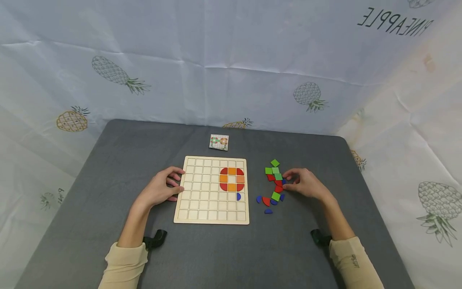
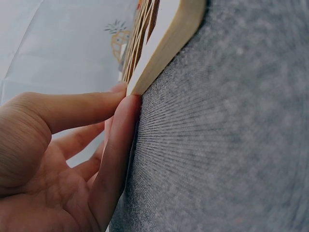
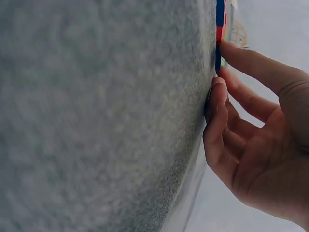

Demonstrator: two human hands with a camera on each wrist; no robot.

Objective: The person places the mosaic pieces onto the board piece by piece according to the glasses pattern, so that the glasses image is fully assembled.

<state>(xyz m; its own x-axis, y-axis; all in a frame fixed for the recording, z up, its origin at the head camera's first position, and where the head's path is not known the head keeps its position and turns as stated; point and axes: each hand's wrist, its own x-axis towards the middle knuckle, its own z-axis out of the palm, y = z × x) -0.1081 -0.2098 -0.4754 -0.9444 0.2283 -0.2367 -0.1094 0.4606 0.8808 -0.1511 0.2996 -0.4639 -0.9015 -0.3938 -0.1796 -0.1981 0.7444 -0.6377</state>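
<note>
My left hand (image 1: 159, 186) holds the left edge of a pale wooden grid board (image 1: 196, 192), thumb (image 2: 89, 108) over the rim and a finger low at its side. On the board, red, orange and salmon tiles form a rounded ring (image 1: 232, 187) around one bare square. A blue half-round tile (image 1: 238, 196) lies just below the ring. Right of the board, my right hand (image 1: 303, 182) has thumb and index finger at the ends of a blue tile (image 3: 218, 57), pinching it low at the table. Its other fingers curl loosely near the tabletop.
Loose green tiles (image 1: 275, 163), red tiles (image 1: 266, 201) and blue half-round tiles (image 1: 268, 211) lie scattered right of the board. A small printed pattern card (image 1: 219, 142) rests behind it. The grey table (image 1: 223, 257) meets a pineapple-print curtain (image 1: 202, 92) at the back.
</note>
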